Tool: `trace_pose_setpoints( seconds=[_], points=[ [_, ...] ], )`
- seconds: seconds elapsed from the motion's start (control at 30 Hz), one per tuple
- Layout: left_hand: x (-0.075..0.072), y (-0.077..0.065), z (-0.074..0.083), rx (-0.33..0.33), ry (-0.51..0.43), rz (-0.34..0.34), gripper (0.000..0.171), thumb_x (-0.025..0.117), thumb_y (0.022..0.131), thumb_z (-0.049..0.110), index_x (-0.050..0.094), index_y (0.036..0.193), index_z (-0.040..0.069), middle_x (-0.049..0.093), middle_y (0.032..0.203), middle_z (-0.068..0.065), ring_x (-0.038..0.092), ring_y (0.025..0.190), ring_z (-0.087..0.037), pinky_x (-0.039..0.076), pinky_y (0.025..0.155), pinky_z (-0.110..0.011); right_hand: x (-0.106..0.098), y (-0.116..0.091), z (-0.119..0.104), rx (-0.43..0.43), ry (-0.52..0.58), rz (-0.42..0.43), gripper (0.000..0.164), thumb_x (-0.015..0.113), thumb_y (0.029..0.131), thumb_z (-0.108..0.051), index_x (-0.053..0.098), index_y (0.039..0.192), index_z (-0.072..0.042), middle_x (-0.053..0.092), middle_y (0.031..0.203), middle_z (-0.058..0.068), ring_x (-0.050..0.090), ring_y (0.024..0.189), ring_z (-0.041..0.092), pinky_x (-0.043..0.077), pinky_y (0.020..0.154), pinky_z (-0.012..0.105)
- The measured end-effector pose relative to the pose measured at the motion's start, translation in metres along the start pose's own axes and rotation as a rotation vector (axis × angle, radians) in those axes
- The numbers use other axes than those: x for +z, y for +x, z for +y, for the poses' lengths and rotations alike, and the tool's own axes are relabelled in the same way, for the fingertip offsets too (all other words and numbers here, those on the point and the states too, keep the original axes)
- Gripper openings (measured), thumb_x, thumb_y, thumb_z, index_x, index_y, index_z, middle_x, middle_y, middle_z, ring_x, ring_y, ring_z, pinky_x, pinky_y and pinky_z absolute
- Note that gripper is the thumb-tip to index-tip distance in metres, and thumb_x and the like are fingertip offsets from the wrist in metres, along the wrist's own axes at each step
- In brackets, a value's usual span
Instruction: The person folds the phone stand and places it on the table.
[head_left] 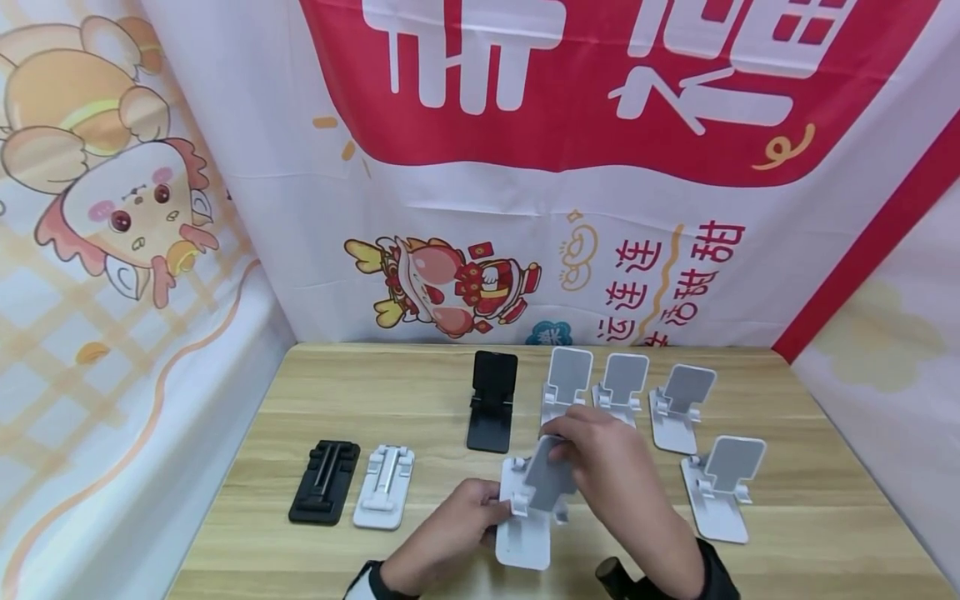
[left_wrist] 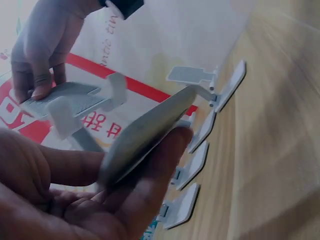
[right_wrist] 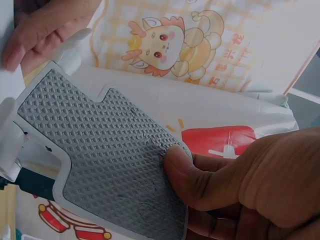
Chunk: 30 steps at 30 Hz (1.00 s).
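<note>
A white folding phone stand is held up over the near middle of the table, its support plate unfolded from the base. My left hand grips the base by its side edge, thumb on one face and fingers behind, as the left wrist view shows. With thumb and fingers, my right hand pinches the outer end of the support plate. The plate's grey textured pad fills much of the right wrist view, with two white lips at its lower end. The right fingers are partly hidden behind the plate.
Unfolded white phone stands are set out at the back right, one nearer. An unfolded black stand is at the back middle. Left lie a folded black stand and a folded white stand. Printed cloth hangs behind.
</note>
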<state>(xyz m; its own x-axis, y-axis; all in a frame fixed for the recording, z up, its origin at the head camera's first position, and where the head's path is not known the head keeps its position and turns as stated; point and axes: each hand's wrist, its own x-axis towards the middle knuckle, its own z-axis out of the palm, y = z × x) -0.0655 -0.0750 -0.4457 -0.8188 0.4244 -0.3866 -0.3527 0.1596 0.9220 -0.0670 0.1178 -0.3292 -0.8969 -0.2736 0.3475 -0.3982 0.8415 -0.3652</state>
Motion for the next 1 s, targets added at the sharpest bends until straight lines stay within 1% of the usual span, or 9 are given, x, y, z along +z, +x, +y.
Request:
trace_pose_setpoints(
  seconds=[0.17,0.3,0.4,0.47,0.57,0.63,0.7,0.8,1.0],
  points=[
    [-0.002,-0.002,0.002,0.009,-0.031,0.002,0.031,0.052,0.101,0.001,0.063,0.127,-0.012,0.076,0.113,-0.02,0.075,0.098,-0.023,0.065,0.08,-0.038,-0.001,0.001,0.001,-0.013,0.021,0.013,0.022,0.088,0.075,-0.003,0.079,0.089,-0.017,0.074,0.088,-0.007,0.069,0.083,0.008,0.059,0.068,0.024],
    [0.0,-0.004,0.003,0.044,-0.08,0.012,0.03,0.052,0.1,-0.001,0.063,0.125,-0.013,0.076,0.111,-0.022,0.075,0.095,-0.022,0.065,0.077,-0.035,-0.001,0.004,0.006,0.026,0.111,0.002,0.03,0.088,0.078,-0.013,0.077,0.106,-0.016,0.075,0.101,-0.004,0.07,0.093,0.013,0.062,0.078,0.032],
    [0.0,-0.008,0.006,0.073,-0.13,0.025,0.031,0.054,0.099,-0.001,0.062,0.126,-0.014,0.075,0.111,-0.023,0.075,0.092,-0.021,0.065,0.074,-0.033,0.0,0.006,0.014,0.061,0.272,-0.079,0.055,0.088,0.076,-0.026,0.069,0.126,-0.014,0.073,0.121,0.002,0.07,0.109,0.022,0.061,0.091,0.042],
    [-0.001,-0.012,0.01,0.098,-0.158,0.028,0.033,0.055,0.098,-0.002,0.06,0.127,-0.016,0.075,0.111,-0.025,0.075,0.089,-0.021,0.065,0.072,-0.032,0.003,0.008,0.021,0.069,0.427,-0.179,0.065,0.087,0.076,-0.03,0.064,0.135,-0.014,0.071,0.129,0.005,0.068,0.118,0.026,0.058,0.1,0.046],
    [-0.002,-0.016,0.015,0.125,-0.177,0.029,0.034,0.056,0.098,-0.002,0.058,0.128,-0.018,0.074,0.111,-0.027,0.076,0.087,-0.021,0.065,0.07,-0.031,0.008,0.009,0.028,0.092,0.633,-0.316,0.062,0.085,0.08,-0.033,0.064,0.134,-0.012,0.071,0.127,0.006,0.068,0.118,0.024,0.057,0.103,0.042],
    [-0.003,-0.019,0.017,0.136,-0.173,0.025,0.034,0.056,0.098,-0.001,0.058,0.127,-0.019,0.074,0.11,-0.027,0.075,0.085,-0.02,0.064,0.069,-0.03,0.011,0.009,0.031,0.091,0.703,-0.347,0.054,0.084,0.082,-0.032,0.067,0.129,-0.011,0.073,0.119,0.005,0.07,0.111,0.021,0.059,0.1,0.037],
    [-0.004,-0.021,0.019,0.131,-0.17,0.025,0.034,0.056,0.098,-0.001,0.058,0.127,-0.019,0.075,0.109,-0.026,0.075,0.086,-0.02,0.064,0.068,-0.029,0.015,0.009,0.032,0.07,0.722,-0.326,0.047,0.084,0.083,-0.029,0.069,0.124,-0.012,0.074,0.115,0.004,0.071,0.106,0.018,0.06,0.095,0.032],
    [-0.005,-0.024,0.022,0.108,-0.181,0.008,0.033,0.055,0.1,0.003,0.059,0.127,-0.017,0.075,0.108,-0.025,0.076,0.087,-0.019,0.064,0.07,-0.029,0.022,0.008,0.029,0.018,0.685,-0.225,0.036,0.085,0.083,-0.016,0.071,0.116,-0.017,0.075,0.11,-0.002,0.072,0.1,0.013,0.062,0.088,0.027],
    [-0.002,-0.027,0.023,0.076,-0.2,-0.007,0.032,0.054,0.104,0.007,0.06,0.126,-0.015,0.076,0.109,-0.023,0.076,0.089,-0.017,0.065,0.073,-0.03,0.034,0.007,0.023,0.001,0.599,-0.041,0.039,0.085,0.077,0.001,0.074,0.106,-0.023,0.076,0.1,-0.007,0.074,0.093,0.008,0.062,0.08,0.021]
  ],
)
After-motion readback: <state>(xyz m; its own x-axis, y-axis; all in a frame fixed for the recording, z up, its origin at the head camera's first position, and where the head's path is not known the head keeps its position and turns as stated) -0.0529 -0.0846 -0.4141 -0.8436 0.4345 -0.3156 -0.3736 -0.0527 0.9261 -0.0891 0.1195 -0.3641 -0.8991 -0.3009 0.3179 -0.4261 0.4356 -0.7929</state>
